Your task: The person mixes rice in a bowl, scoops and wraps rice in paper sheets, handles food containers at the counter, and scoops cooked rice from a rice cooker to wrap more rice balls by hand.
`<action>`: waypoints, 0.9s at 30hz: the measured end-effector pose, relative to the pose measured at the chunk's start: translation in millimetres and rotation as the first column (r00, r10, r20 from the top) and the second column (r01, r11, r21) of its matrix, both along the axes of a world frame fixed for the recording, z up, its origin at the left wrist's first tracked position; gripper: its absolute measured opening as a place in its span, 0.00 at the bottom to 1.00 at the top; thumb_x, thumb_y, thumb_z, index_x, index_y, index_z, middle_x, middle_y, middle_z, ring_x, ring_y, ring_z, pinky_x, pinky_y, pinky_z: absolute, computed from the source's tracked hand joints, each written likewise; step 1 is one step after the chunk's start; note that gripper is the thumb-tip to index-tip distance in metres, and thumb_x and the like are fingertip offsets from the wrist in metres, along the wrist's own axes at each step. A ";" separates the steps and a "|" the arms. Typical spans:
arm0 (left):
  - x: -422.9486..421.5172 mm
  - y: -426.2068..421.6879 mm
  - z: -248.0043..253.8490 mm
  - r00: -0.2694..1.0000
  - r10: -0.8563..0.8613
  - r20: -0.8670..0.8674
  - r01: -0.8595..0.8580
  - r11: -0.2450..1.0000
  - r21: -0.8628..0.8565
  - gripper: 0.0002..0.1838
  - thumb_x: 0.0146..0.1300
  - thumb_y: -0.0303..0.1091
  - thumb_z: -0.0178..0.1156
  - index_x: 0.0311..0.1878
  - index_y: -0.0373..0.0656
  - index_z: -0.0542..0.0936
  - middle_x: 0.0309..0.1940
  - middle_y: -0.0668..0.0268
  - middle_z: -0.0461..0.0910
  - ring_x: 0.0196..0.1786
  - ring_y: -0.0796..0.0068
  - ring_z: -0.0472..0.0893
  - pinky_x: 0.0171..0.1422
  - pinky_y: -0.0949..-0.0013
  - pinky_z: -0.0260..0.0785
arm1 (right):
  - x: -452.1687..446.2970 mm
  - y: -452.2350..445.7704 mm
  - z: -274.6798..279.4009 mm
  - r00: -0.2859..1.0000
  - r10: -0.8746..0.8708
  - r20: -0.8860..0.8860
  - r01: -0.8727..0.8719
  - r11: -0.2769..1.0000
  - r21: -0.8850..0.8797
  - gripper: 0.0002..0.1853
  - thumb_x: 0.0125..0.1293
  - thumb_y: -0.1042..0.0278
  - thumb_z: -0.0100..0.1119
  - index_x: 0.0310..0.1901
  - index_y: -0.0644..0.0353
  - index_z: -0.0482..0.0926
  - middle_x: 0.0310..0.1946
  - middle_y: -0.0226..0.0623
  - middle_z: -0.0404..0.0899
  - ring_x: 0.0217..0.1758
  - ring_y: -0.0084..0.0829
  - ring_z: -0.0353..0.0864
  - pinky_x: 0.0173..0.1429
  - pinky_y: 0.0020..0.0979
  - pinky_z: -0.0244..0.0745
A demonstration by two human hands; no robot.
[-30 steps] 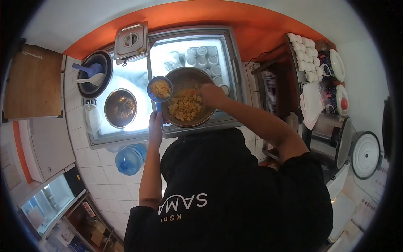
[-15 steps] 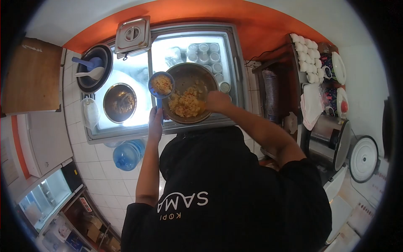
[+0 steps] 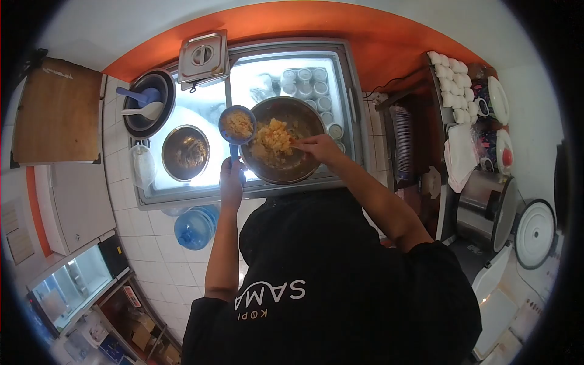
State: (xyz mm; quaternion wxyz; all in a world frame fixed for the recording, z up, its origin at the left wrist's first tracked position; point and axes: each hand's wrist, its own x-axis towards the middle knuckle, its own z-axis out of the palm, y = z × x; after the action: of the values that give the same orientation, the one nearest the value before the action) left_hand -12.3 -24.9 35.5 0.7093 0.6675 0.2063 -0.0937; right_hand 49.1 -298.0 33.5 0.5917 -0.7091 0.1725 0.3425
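Observation:
My left hand (image 3: 232,182) is wrapped round the handle of a blue ladle (image 3: 235,151), whose round cup holds yellowish food bits and sits at the left rim of a large metal bowl. Inside the large metal bowl (image 3: 298,112) lies a heap of yellow-orange food (image 3: 275,139). The fingers of my right hand (image 3: 322,148) are pinched at the bowl's right side, on a thin utensil that reaches into the food; most of it is hidden. The bowl rests on a lit glass-topped freezer (image 3: 243,196).
A smaller metal bowl (image 3: 185,153), a dark basin (image 3: 135,125) with scoops and a metal lidded container (image 3: 204,56) are on the freezer. Blue water bottles (image 3: 194,228) stand on the floor. A rack (image 3: 439,103) holds white cups at the right.
My right hand has gone from working low in the bowl to its right side, fingers now more visible. The food is heaped further left and higher. The ladle stays at the left rim.

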 end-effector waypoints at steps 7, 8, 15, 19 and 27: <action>1.7 -8.3 -33.5 0.958 -0.262 0.118 0.172 0.851 0.496 0.16 0.70 0.41 0.51 0.40 0.34 0.76 0.24 0.65 0.74 0.25 0.74 0.74 0.30 0.67 0.66 | -14.1 -7.5 29.7 0.954 -0.015 0.299 0.064 0.986 -0.153 0.16 0.67 0.59 0.60 0.51 0.59 0.83 0.24 0.40 0.80 0.28 0.30 0.78 0.36 0.32 0.73; 2.4 -13.6 -37.1 0.970 -0.243 -0.024 0.226 0.857 0.463 0.16 0.69 0.40 0.52 0.38 0.34 0.76 0.24 0.63 0.74 0.25 0.72 0.75 0.31 0.65 0.67 | -17.1 -1.4 36.4 0.933 0.065 0.355 0.011 0.978 -0.209 0.16 0.68 0.62 0.58 0.54 0.59 0.82 0.28 0.44 0.80 0.31 0.35 0.80 0.40 0.34 0.74; 17.7 -41.0 -24.0 0.867 -0.243 -0.435 0.265 0.964 -0.010 0.14 0.68 0.41 0.54 0.37 0.39 0.75 0.22 0.66 0.71 0.20 0.75 0.70 0.21 0.70 0.59 | -52.3 28.1 -22.1 0.663 0.426 0.616 -0.071 0.855 -0.514 0.26 0.64 0.71 0.54 0.65 0.52 0.72 0.38 0.49 0.72 0.44 0.50 0.75 0.50 0.43 0.71; 15.7 -32.9 -14.7 0.870 -0.211 -0.446 0.144 0.973 -0.180 0.11 0.67 0.40 0.54 0.36 0.41 0.74 0.22 0.69 0.70 0.17 0.79 0.65 0.18 0.73 0.53 | -29.7 1.6 51.0 0.689 0.511 0.514 -0.218 0.822 -0.526 0.20 0.65 0.71 0.52 0.59 0.55 0.76 0.37 0.52 0.75 0.43 0.51 0.78 0.50 0.45 0.73; 4.5 -2.5 -34.3 0.993 -0.104 -0.051 0.107 0.992 0.059 0.13 0.70 0.41 0.52 0.42 0.39 0.76 0.25 0.72 0.71 0.25 0.81 0.68 0.28 0.76 0.59 | 57.6 11.9 6.9 0.782 0.557 0.280 -0.146 0.601 -0.786 0.12 0.66 0.67 0.52 0.38 0.64 0.84 0.36 0.50 0.83 0.41 0.47 0.84 0.47 0.46 0.78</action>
State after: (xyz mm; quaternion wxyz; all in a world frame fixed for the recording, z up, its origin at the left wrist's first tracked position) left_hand -7.8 -27.4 1.2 0.6771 0.6967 0.1905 -0.1407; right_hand 106.7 -286.2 40.4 0.1996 -0.9661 -0.0147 0.1631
